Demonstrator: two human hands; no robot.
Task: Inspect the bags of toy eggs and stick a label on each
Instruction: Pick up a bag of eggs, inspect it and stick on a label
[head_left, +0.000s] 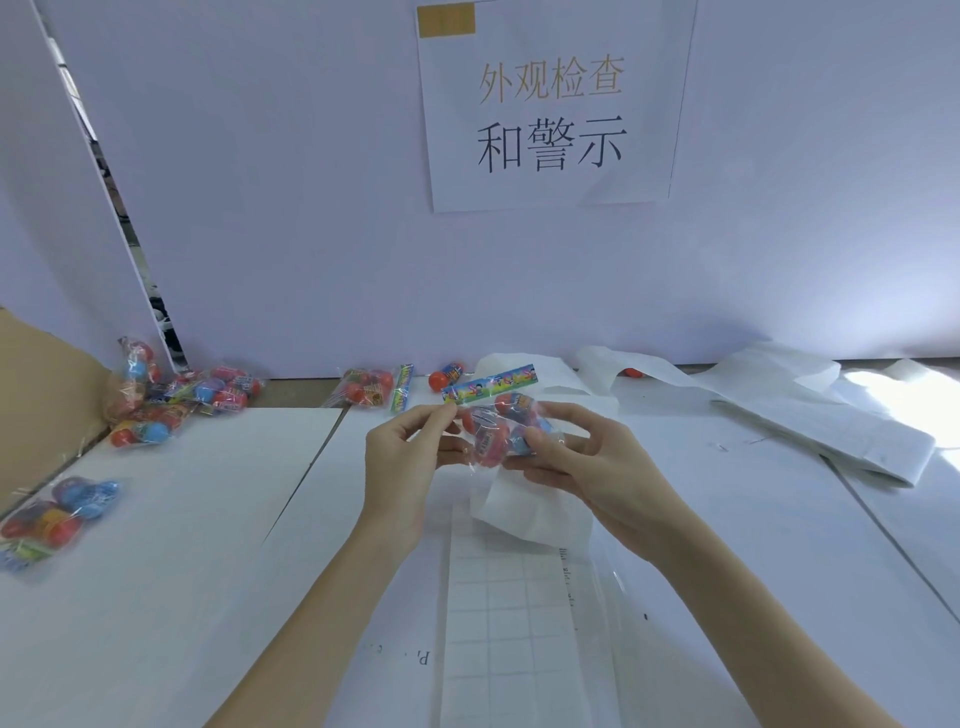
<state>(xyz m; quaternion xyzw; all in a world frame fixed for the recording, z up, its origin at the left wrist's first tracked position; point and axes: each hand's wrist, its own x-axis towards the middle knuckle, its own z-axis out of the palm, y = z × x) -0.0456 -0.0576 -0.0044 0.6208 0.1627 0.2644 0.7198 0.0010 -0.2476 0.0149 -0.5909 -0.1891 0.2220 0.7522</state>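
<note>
Above the table's middle I hold a clear bag of red and blue toy eggs (493, 431) with a colourful header card. My left hand (402, 457) pinches the bag's left top corner between thumb and fingers. My right hand (582, 460) cups the bag from the right and underneath, fingers curled round it. Below the hands a label sheet (511, 613) with a grid of white stickers lies flat on the white table (182, 571). Whether a label is on the held bag cannot be told.
A pile of egg bags (176, 400) lies at the back left, one bag (49, 514) at the left edge, another (369, 389) at the back middle beside a loose red egg (445, 378). White backing paper strips (810, 410) trail at the right. A white partition stands behind.
</note>
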